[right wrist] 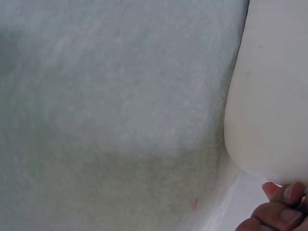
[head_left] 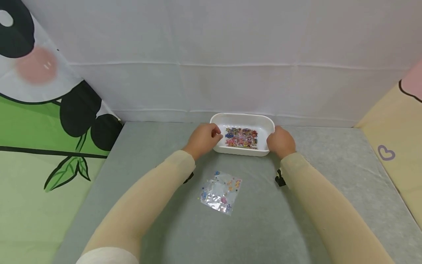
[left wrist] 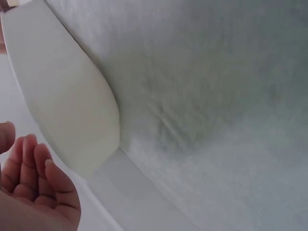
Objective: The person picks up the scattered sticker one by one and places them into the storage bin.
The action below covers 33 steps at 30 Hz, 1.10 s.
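A white oblong plastic tray [head_left: 243, 150] stands on the grey cloth, with a cluster of small colourful cartoon-like pieces [head_left: 241, 138] on its floor. My right hand [head_left: 282, 142] grips the tray's right end, its fingers curled at the rim; in the right wrist view only some of those fingers [right wrist: 278, 212] show beside the tray wall [right wrist: 269, 96]. At the opposite end, my left hand [head_left: 204, 139] hovers by the left rim. The left wrist view shows its fingers [left wrist: 60, 180] loosely bent with nothing between them and the thumb, apart from the tray wall [left wrist: 67, 86].
Nearer to me on the grey cloth [head_left: 250, 227] lies a clear plastic bag [head_left: 219, 193] printed or filled with small coloured shapes. A white sheet [head_left: 230, 88] hangs right behind the tray. Patterned cloths stand at left [head_left: 29, 176] and right [head_left: 395, 132].
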Each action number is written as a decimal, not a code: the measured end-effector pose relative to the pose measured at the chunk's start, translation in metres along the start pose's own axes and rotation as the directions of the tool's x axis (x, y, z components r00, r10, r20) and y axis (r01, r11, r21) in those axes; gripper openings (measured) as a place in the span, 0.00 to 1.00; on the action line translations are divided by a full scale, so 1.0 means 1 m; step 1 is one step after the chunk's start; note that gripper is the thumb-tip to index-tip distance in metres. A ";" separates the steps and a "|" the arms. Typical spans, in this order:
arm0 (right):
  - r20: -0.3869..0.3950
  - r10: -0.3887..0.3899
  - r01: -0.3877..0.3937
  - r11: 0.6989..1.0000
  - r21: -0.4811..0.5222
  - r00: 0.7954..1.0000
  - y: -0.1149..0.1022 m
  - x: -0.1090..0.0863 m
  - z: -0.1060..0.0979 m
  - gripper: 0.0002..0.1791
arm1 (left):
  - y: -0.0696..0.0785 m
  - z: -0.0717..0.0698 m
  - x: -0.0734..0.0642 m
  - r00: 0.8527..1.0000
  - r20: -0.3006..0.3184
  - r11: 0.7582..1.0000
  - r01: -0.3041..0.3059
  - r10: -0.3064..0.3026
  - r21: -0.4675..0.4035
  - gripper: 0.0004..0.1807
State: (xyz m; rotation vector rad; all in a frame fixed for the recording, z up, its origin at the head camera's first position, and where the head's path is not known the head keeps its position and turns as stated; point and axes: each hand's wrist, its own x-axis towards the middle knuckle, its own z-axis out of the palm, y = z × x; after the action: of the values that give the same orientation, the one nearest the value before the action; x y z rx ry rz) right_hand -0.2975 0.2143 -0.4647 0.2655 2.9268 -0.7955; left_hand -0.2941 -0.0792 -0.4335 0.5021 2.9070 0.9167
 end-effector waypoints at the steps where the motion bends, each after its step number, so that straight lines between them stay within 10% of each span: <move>1: -0.001 0.000 0.000 1.000 0.000 1.000 0.001 0.000 0.000 0.27 | 0.000 0.000 -0.003 1.000 0.000 1.000 0.001 -0.001 0.011 0.08; 13: -0.001 -0.002 0.002 1.000 0.000 1.000 -0.001 0.001 0.001 0.27 | -0.021 0.005 -0.047 0.998 0.065 0.997 -0.021 0.016 0.078 0.09; 25: 0.009 0.014 -0.014 1.000 0.005 1.000 0.000 0.000 0.003 0.27 | -0.025 0.017 -0.085 0.981 0.091 0.979 -0.181 0.172 0.096 0.19; 33: 0.003 0.012 -0.012 1.000 0.001 1.000 0.000 0.000 0.001 0.27 | -0.019 0.029 -0.100 0.990 0.062 0.982 -0.130 0.123 0.135 0.23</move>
State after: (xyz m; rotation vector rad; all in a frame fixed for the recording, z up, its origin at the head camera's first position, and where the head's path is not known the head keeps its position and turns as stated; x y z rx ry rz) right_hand -0.2977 0.2137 -0.4660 0.2810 2.9187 -0.7957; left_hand -0.2004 -0.1096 -0.4728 0.7172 2.9327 0.7042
